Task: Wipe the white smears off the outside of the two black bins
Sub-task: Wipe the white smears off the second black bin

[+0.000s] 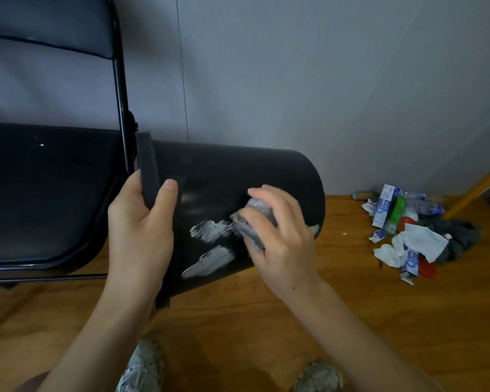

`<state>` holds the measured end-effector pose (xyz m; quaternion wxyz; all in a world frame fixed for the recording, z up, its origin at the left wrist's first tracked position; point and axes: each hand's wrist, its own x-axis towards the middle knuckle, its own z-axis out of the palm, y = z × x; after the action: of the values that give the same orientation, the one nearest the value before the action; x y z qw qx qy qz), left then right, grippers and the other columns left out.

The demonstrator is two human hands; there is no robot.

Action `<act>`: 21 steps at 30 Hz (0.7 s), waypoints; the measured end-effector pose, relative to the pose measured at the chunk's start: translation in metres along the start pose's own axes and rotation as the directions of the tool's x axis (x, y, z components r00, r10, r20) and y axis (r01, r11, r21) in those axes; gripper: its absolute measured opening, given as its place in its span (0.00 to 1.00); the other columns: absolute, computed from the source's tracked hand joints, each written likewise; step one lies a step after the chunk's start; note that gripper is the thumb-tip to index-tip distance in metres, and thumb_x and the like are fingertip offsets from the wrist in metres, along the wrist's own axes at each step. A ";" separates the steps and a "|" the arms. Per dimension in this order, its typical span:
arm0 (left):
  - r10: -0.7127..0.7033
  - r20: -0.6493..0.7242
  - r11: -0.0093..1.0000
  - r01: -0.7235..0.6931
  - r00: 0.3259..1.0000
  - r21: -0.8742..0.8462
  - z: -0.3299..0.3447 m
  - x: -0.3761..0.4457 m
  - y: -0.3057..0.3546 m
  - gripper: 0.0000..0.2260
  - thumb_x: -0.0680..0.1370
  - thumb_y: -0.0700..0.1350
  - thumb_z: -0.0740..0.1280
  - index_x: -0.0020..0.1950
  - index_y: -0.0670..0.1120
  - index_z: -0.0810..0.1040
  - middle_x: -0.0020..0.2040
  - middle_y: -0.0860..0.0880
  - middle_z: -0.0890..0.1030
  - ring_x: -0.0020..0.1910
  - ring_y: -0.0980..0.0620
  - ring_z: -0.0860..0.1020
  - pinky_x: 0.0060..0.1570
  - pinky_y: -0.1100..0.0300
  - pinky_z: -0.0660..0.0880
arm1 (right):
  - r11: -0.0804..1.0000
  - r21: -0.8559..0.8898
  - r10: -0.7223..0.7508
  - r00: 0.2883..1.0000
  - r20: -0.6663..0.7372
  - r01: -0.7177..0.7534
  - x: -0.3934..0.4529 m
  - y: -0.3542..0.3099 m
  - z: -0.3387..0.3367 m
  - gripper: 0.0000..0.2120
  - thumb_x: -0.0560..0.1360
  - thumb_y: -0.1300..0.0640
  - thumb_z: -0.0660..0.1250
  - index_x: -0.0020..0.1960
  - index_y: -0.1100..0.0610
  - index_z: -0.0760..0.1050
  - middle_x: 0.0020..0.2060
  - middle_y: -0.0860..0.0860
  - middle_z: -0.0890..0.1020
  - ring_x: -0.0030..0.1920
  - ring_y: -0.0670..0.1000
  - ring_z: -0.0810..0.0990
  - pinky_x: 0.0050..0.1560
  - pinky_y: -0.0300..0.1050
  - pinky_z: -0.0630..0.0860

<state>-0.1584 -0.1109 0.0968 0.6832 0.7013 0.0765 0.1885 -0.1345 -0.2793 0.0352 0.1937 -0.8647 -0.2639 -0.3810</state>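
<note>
From the head view, a black bin [238, 176] is held on its side in the air above the wooden floor [351, 321], its rim end toward the left, beside a black folding chair [54, 193], and its base pointing right. The left hand [139, 230] grasps the rim band, thumb on the outer wall and fingers curled round the edge. The right hand [280, 239] is clenched around a wadded grey cloth [255, 222] and presses it against the bin's side wall. Just left of the cloth lie two white smears [210, 244], one above the other, slanting down to the left; the upper one touches the cloth. A smaller white mark shows near the base edge, partly hidden by the right hand. Only one bin is in view. On the floor well to the right lies a pile of litter [402, 233]: cartons, crumpled white paper, a green pack, red pieces and dark fabric, with a yellow handle [475, 190] slanting above it. Two shoes [142, 369] show at the bottom edge.
</note>
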 end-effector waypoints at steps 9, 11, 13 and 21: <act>0.027 0.043 0.999 -0.029 0.999 0.043 0.001 -0.002 -0.002 0.09 0.81 0.44 0.61 0.49 0.57 0.76 0.45 0.59 0.82 0.48 0.55 0.81 0.49 0.53 0.78 | 0.998 -0.042 0.046 0.998 0.033 -0.044 0.005 0.005 -0.005 0.11 0.72 0.57 0.69 0.52 0.62 0.80 0.58 0.59 0.78 0.63 0.56 0.72 0.52 0.42 0.77; 0.015 0.038 0.999 -0.016 0.999 0.036 0.000 -0.002 -0.003 0.09 0.81 0.44 0.61 0.49 0.57 0.76 0.44 0.59 0.82 0.47 0.55 0.81 0.48 0.54 0.78 | 0.999 -0.028 -0.033 0.998 0.046 0.034 -0.004 0.000 -0.004 0.10 0.74 0.56 0.68 0.52 0.61 0.80 0.58 0.59 0.77 0.63 0.56 0.72 0.55 0.43 0.76; 0.008 0.041 1.000 -0.008 0.999 0.020 -0.001 -0.001 -0.002 0.08 0.81 0.43 0.61 0.49 0.57 0.76 0.43 0.60 0.82 0.46 0.56 0.81 0.46 0.56 0.78 | 0.991 -0.010 -0.131 0.989 0.075 0.132 -0.012 -0.001 -0.003 0.10 0.76 0.56 0.67 0.51 0.62 0.81 0.57 0.59 0.79 0.63 0.56 0.73 0.54 0.45 0.79; 0.051 0.045 0.998 -0.052 0.998 0.022 0.003 0.000 0.002 0.09 0.81 0.44 0.61 0.49 0.57 0.77 0.44 0.57 0.82 0.48 0.55 0.81 0.48 0.54 0.77 | 0.998 0.059 0.028 0.998 -0.061 -0.024 0.003 -0.002 0.000 0.12 0.75 0.61 0.68 0.58 0.63 0.77 0.58 0.60 0.80 0.63 0.57 0.76 0.62 0.40 0.75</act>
<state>-0.1582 -0.1137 0.0989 0.6715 0.7149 0.0456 0.1895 -0.1345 -0.2768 0.0375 0.2319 -0.8498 -0.2573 -0.3973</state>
